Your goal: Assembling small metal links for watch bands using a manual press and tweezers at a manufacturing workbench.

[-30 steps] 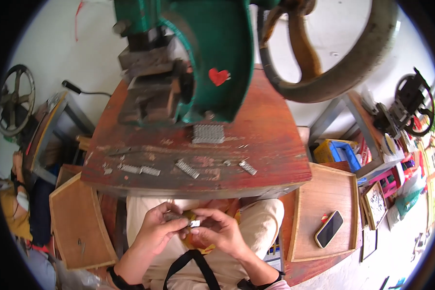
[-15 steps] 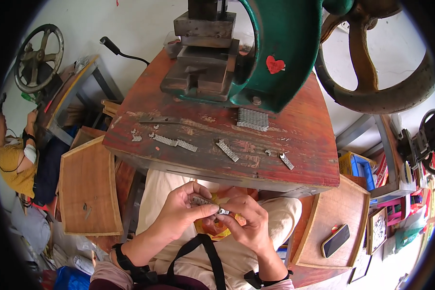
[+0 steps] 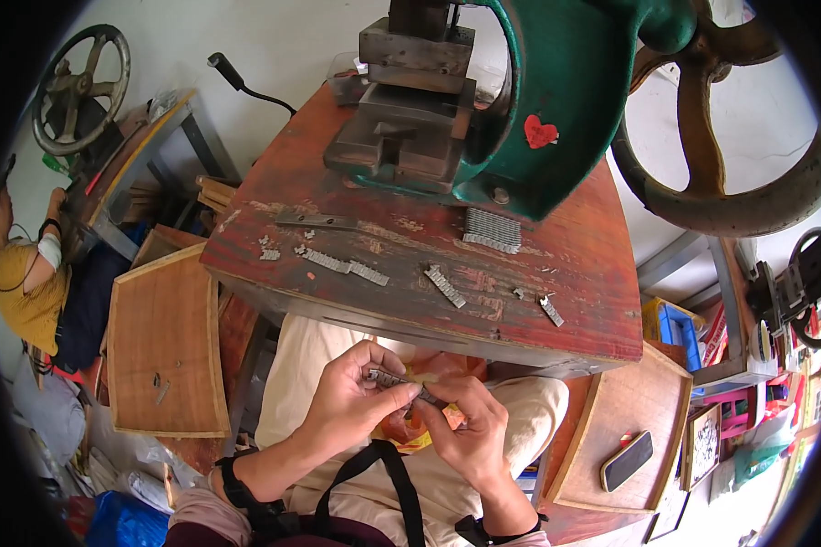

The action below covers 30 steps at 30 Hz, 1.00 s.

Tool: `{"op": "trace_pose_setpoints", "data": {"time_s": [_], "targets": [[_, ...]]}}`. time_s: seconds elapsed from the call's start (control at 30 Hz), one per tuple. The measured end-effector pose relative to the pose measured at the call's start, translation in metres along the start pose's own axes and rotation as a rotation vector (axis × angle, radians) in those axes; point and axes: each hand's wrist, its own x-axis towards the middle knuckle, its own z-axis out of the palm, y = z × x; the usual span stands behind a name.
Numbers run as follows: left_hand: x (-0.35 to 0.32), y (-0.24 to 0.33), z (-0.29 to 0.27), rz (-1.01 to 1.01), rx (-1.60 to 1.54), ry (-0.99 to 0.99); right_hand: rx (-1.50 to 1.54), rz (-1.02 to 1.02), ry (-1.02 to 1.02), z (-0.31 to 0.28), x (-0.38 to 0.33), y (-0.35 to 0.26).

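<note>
Above my lap, my left hand (image 3: pixel 348 394) pinches a short linked metal watch strap (image 3: pixel 388 376) between thumb and fingers. The fingertips of my right hand (image 3: pixel 470 419) close on its other end and hide that end. On the wooden bench top in front lie more strap pieces: a two-part length (image 3: pixel 347 266) to the left, a slanted piece (image 3: pixel 445 286) in the middle and a shorter one (image 3: pixel 551 311) at the right. A block of strap lengths (image 3: pixel 493 231) lies side by side near the press base. Small loose links (image 3: pixel 269 250) are scattered at the left.
A green hand press (image 3: pixel 556 100) with a big handwheel (image 3: pixel 702 137) stands on the bench (image 3: pixel 602 273). Wooden trays flank my legs, the left tray (image 3: pixel 169 346) and the right tray (image 3: pixel 593 483) with a phone (image 3: pixel 627 461). A person in yellow (image 3: pixel 27 292) sits far left.
My right fingers have closed over the strap end that showed between my hands before. The strap is turned slightly, and the whole view has shifted and tilted a little.
</note>
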Motion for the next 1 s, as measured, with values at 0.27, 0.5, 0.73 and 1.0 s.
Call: {"op": "trace_pose_setpoints", "data": {"time_s": [0.27, 0.5, 0.73, 1.0], "targets": [[0.006, 0.006, -0.011, -0.188, -0.073, -0.037, -0.047, 0.097, -0.102, 0.000, 0.005, -0.007], [0.007, -0.007, -0.010, -0.172, -0.118, 0.034, -0.183, -0.172, -0.150, -0.001, 0.009, 0.007], [0.007, -0.011, -0.009, -0.050, -0.075, 0.011, -0.117, -0.127, -0.050, 0.007, 0.005, 0.007], [0.008, -0.007, -0.014, -0.073, -0.140, -0.029, -0.062, -0.002, -0.061, 0.013, 0.005, 0.006]]}}
